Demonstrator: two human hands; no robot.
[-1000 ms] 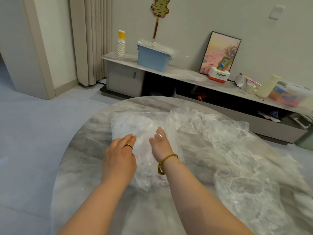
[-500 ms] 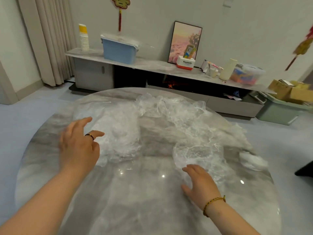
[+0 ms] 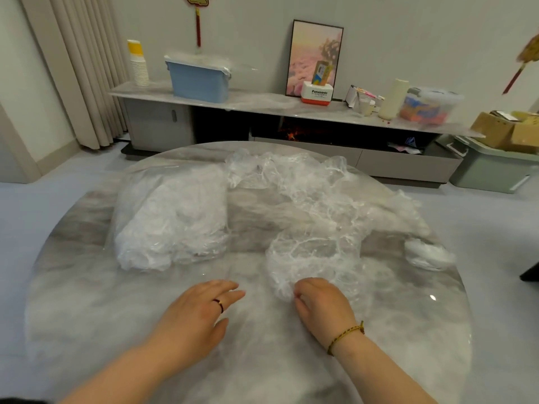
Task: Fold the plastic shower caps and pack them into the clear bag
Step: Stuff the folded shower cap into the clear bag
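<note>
A clear bag stuffed with folded shower caps lies on the left of the round marble table. A loose heap of crumpled clear shower caps spreads across the middle and right. My right hand has its fingers curled on the near edge of the closest shower cap, pinching it. My left hand lies flat over the bare tabletop with fingers straight, holding nothing. A small folded cap sits apart at the right.
Behind the table runs a low marble cabinet with a blue bin, stacked paper cups, a framed picture and tubs. A green crate with cardboard boxes stands on the floor at right.
My left hand has come in from the bag toward the middle front of the table. My right hand has curled its fingers onto the nearest cap's edge. The view has tilted slightly.
</note>
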